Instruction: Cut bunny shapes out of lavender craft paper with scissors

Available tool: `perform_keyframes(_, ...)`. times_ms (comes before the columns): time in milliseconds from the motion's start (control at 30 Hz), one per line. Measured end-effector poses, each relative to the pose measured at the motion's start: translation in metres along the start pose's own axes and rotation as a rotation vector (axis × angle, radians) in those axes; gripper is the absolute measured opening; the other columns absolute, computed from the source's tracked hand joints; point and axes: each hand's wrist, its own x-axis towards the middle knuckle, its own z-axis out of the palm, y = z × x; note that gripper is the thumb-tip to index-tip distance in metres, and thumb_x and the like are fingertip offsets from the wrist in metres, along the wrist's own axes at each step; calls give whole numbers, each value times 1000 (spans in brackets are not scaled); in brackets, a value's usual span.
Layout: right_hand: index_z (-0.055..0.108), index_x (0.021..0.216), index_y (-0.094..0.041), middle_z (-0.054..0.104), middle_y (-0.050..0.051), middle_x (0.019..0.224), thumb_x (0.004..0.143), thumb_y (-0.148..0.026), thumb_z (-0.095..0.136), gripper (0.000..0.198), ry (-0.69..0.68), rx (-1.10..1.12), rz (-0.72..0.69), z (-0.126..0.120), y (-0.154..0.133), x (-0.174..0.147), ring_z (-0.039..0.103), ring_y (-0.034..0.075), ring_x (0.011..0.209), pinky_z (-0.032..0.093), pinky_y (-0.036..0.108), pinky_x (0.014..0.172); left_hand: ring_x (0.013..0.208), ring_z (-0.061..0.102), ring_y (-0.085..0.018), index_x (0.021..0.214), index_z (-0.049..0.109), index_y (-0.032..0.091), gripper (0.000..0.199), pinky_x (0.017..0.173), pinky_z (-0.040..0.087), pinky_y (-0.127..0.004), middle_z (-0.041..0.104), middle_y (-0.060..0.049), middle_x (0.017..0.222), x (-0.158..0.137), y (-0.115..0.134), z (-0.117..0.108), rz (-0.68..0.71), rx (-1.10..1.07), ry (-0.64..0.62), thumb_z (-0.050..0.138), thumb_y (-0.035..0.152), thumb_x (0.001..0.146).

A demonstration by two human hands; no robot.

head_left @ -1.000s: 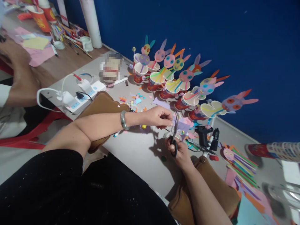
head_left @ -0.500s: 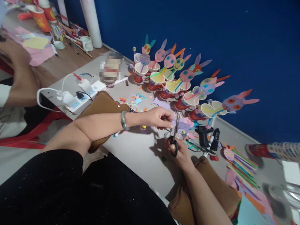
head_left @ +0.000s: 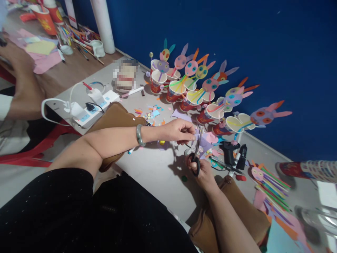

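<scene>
Between the fingertips of my left hand is a piece of purple paper, held out over the table. My right hand is closed around the black handles of a pair of scissors, whose blades point up beside the paper. The blades lie against the purple sheet, though I cannot tell how far apart they are. Just behind my hands stand several red paper cups with paper animal heads on strips. A black glue gun lies to the right of the paper.
A white power strip with plugs and cords sits at left. Paper scraps litter the table. Colored strips and a stack of cups lie at right. Brown cushions edge the table. Another person's arm is at far left.
The purple paper has turned slightly in my left fingers against the scissors. My hands have otherwise hardly moved.
</scene>
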Motion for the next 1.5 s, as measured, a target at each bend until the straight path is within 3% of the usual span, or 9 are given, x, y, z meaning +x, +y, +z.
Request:
perform_keyframes(233, 52, 64, -20, 49, 1, 61, 79, -76, 59, 58, 53, 8, -19, 1, -2, 0, 42, 14, 57, 32, 28, 50, 49, 51, -5, 74, 54, 14, 14, 52, 43, -21, 56, 3, 57, 1, -4, 1, -34, 20, -15, 61, 17, 85)
perform_keyframes(500, 53, 62, -19, 50, 2, 61, 80, -75, 60, 59, 24, 39, -4, 2, -1, 0, 42, 13, 56, 32, 27, 49, 49, 50, -4, 74, 54, 13, 13, 51, 42, -20, 56, 3, 58, 4, -11, 0, 12, 34, -3, 59, 17, 86)
perform_keyframes(800, 54, 71, -20, 54, 3, 71, 79, -77, 59, 58, -128, 355, 84, 3, -6, -5, 42, 12, 52, 32, 28, 46, 49, 50, -6, 76, 54, 14, 15, 50, 42, -21, 56, 3, 58, 4, -14, -1, 39, 49, -5, 61, 23, 85)
perform_keyframes(1067, 49, 68, -22, 52, 1, 67, 78, -85, 49, 64, -292, 560, 143, 1, -9, -7, 35, 10, 48, 26, 26, 42, 51, 51, -5, 78, 54, 14, 13, 52, 44, -21, 57, 3, 59, 3, -9, 0, -21, 68, -1, 62, 22, 84)
perform_keyframes(1500, 54, 76, -20, 54, 1, 72, 82, -76, 56, 56, -233, 479, 100, 2, -7, -8, 41, 10, 51, 31, 26, 47, 49, 50, -6, 74, 53, 14, 11, 51, 41, -20, 57, 3, 57, 2, -3, 0, 3, 122, 41, 58, 15, 84)
